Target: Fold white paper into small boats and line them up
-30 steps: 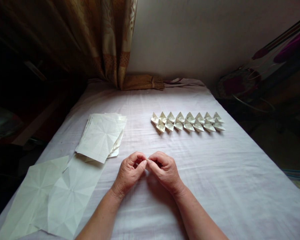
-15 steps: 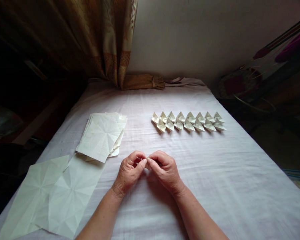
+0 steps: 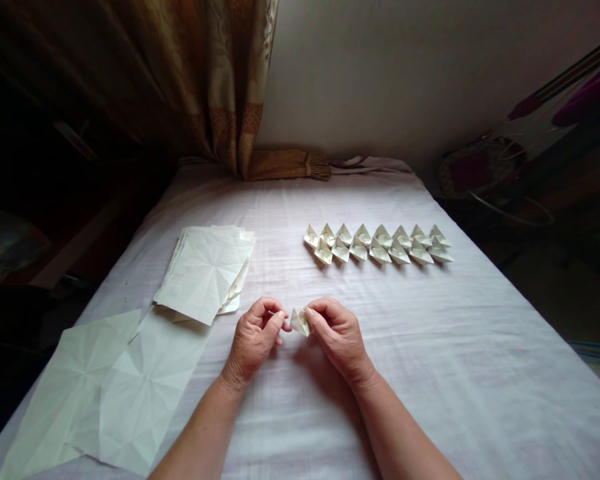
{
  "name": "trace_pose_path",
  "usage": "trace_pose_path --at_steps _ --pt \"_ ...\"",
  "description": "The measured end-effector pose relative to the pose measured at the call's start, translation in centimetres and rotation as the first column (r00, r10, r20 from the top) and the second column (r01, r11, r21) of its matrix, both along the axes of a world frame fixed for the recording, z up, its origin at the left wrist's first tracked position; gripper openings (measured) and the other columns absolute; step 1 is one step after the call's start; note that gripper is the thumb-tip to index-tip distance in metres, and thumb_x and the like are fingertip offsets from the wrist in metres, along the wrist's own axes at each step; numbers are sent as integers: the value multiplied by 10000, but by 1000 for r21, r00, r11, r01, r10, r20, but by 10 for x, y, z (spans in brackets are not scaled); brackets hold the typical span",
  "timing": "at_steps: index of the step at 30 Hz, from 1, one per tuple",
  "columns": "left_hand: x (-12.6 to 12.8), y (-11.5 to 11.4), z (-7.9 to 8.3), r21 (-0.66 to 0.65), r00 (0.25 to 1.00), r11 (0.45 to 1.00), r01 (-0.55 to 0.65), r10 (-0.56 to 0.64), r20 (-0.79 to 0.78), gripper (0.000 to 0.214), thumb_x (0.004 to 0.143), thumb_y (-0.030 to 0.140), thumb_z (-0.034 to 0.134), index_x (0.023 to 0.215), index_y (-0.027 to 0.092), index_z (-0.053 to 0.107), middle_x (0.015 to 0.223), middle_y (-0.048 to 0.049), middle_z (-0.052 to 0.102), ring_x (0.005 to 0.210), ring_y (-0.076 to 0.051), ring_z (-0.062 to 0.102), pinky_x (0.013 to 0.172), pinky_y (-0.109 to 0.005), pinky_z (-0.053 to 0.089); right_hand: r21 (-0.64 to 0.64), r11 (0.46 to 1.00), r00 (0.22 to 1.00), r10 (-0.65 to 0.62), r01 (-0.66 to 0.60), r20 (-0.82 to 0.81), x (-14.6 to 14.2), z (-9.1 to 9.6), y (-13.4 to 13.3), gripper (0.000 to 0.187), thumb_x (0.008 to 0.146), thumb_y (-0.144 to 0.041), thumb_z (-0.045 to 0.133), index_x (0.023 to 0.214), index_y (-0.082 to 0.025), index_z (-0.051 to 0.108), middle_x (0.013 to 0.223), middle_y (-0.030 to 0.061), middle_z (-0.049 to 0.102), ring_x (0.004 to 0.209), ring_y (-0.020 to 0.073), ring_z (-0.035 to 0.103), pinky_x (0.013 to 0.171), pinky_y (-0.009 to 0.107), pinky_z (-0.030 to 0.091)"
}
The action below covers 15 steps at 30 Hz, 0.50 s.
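A small folded white paper piece (image 3: 299, 321) is held just above the cloth between my two hands. My right hand (image 3: 341, 337) pinches its right side with thumb and fingers. My left hand (image 3: 255, 337) is curled, its fingertips touching the piece's left corner. Beyond the hands, two rows of several small folded paper boats (image 3: 377, 244) lie on the pale cloth of the bed (image 3: 430, 347).
A stack of creased white paper squares (image 3: 205, 270) lies to the left of my hands. Larger creased sheets (image 3: 100, 393) are spread at the near left edge. A curtain (image 3: 220, 80) hangs at the far end, and dark clutter stands on both sides.
My hands have drawn slightly apart and moved a little away from me. The folded paper piece, hidden in my fingers before, now shows between them.
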<state>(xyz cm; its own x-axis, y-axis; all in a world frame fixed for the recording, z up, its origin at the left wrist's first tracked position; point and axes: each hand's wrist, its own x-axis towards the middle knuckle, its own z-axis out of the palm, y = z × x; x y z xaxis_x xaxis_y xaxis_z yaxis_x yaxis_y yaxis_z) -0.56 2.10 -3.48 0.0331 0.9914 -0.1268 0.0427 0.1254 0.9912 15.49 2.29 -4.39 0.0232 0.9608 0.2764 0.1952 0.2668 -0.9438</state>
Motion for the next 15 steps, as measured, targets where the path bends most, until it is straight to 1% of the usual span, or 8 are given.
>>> trace_pose_path --at_steps 2,4,6,7,9,12,15 --pt "0 1 0 3 1000 1000 -9 9 21 243 800 407 626 830 176 558 713 3 623 602 -116 608 448 -168 464 -8 1000 1000 3 -3 -6 0 -1 1 163 855 -227 577 702 -202 625 660 -10 597 615 123 552 599 236 445" --pt "0 1 0 9 1000 1000 -9 9 22 283 799 426 637 927 183 568 769 9 607 581 -104 607 424 -162 446 2 1000 1000 12 -12 -5 0 -1 1 151 857 -227 577 718 -203 632 667 -9 601 627 126 555 609 237 448" --pt "0 0 0 15 1000 1000 24 -24 4 341 793 435 652 1023 193 583 814 8 594 568 -96 603 417 -162 436 15 1000 1000 21 -21 0 -1 -1 0 140 859 -225 580 734 -204 640 677 -6 609 641 128 561 619 239 452" --pt "0 0 0 20 999 999 49 -49 -10 350 791 434 658 1040 195 597 829 4 594 573 -95 602 424 -165 436 17 1000 1000 25 -25 3 -1 -1 0 136 860 -226 583 741 -204 645 684 -4 615 645 129 564 623 240 454" --pt "-1 0 1 27 995 995 95 -94 -38 313 795 424 660 999 188 629 829 -6 605 585 -93 590 445 -168 435 14 999 999 33 -33 10 -1 0 -1 135 864 -231 589 748 -204 652 690 -1 619 644 129 568 620 241 456" --pt "-2 0 1 20 990 991 131 -130 -60 257 808 416 652 908 180 633 712 14 601 523 -73 523 455 -165 409 11 999 999 49 -49 22 -1 1 -1 140 866 -238 594 742 -205 650 684 -2 615 635 128 564 611 242 453" --pt "-2 0 1 -4 987 989 150 -150 -58 264 815 436 646 847 177 603 602 40 562 465 -61 468 442 -157 382 16 999 999 47 -48 26 -1 0 0 141 866 -236 589 739 -207 643 687 -2 613 645 130 564 620 244 453"
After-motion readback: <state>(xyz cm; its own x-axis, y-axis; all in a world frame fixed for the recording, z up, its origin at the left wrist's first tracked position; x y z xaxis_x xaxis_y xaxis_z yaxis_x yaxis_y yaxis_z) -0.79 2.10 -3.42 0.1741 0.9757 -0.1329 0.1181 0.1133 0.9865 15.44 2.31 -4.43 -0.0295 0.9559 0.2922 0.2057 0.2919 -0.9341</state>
